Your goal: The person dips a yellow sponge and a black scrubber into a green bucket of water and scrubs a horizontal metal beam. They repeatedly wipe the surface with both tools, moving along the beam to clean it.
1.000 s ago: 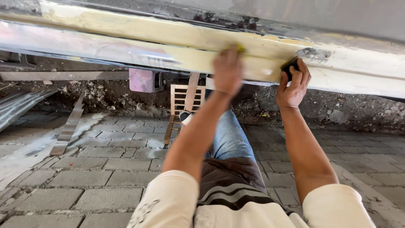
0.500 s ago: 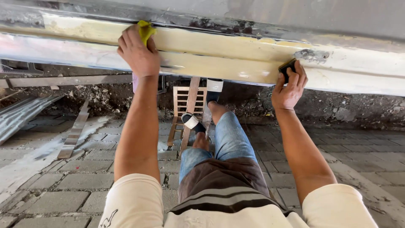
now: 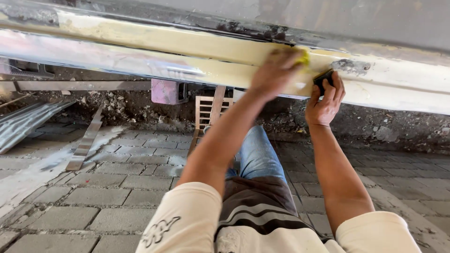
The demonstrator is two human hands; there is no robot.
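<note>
A long pale sill panel [image 3: 164, 51] coated in cream-yellow filler runs across the top of the view. My left hand [image 3: 276, 70], blurred, presses a small yellow pad [image 3: 303, 57] flat against the panel right of centre. My right hand [image 3: 324, 99] is just to its right, fingers curled on a small black block [image 3: 323, 77] held against the panel's lower edge. A bare grey patch [image 3: 351, 65] shows on the panel next to the black block. My legs in blue jeans [image 3: 258, 154] stretch out under the panel.
Grey paving bricks [image 3: 103, 187] cover the ground. A small wooden frame [image 3: 206, 112] and a pink box [image 3: 165, 91] stand by the dirt bank behind. Metal sheets [image 3: 28, 122] and a wooden plank [image 3: 86, 140] lie at the left.
My left hand swept left along the panel with the yellow pad, then back right to beside my right hand. My right hand stayed in place on the black block.
</note>
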